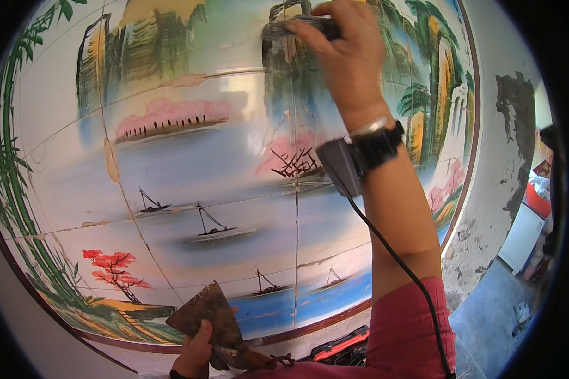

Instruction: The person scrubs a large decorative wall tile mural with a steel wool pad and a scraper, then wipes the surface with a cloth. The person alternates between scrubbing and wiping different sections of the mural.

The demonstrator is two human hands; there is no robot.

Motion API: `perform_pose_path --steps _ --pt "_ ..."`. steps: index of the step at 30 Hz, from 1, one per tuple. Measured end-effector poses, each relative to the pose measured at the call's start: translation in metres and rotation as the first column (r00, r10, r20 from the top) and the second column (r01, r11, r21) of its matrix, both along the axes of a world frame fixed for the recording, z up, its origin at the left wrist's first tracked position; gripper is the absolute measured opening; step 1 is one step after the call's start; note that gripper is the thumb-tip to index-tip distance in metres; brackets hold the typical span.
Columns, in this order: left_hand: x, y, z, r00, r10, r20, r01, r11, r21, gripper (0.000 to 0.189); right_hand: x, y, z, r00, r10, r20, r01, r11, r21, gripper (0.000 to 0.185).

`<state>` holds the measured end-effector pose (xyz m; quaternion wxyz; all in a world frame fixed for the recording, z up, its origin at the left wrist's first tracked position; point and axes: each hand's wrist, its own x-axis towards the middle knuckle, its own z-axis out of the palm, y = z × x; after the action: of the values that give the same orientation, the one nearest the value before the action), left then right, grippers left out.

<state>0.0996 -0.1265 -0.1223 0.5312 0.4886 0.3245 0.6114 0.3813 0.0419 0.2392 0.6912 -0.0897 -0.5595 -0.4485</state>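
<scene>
My right hand (pixel 353 57) pinches a dark, fibrous-looking pad (pixel 284 29) against a painted rock near the top of a tiled landscape mural (pixel 170 166). The pad's exact material is hard to tell. Low in the view, my left hand (pixel 198 349) grips a rust-brown, square-edged metal scraper blade (pixel 207 310), its thumb lying on the flat face. Below the blade, a dark handle-like part is partly hidden. Cracks and beige patches of filler (pixel 111 161) run along some tile joints. Painted boats (pixel 215 231) mark the lower water.
A grey device (pixel 337 166) with a black cable (pixel 398 260) is strapped to my right wrist. Worn plaster (pixel 483 227) borders the mural's right edge. Below it lies a red and black case or tool (pixel 341 343). A white cabinet (pixel 524 234) stands at far right on the blue-grey floor (pixel 483 322).
</scene>
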Motion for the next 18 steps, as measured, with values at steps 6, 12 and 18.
perform_pose_path --steps 6,12,18 --pt "-0.014 0.008 -0.003 0.998 0.033 0.044 -0.031 0.999 -0.036 0.057 -0.029 0.025 -0.030 0.972 -0.187 0.145 0.200 0.977 -0.078 0.014" --pt "-0.021 0.021 -0.007 0.991 0.097 0.087 -0.094 0.995 -0.034 0.060 -0.029 0.035 -0.009 0.958 -0.273 0.091 0.280 0.957 -0.074 0.008" --pt "-0.026 0.032 -0.021 0.985 0.097 0.141 -0.093 0.995 -0.039 0.060 -0.035 0.025 -0.007 0.929 -0.364 0.065 0.370 0.919 -0.138 0.007"
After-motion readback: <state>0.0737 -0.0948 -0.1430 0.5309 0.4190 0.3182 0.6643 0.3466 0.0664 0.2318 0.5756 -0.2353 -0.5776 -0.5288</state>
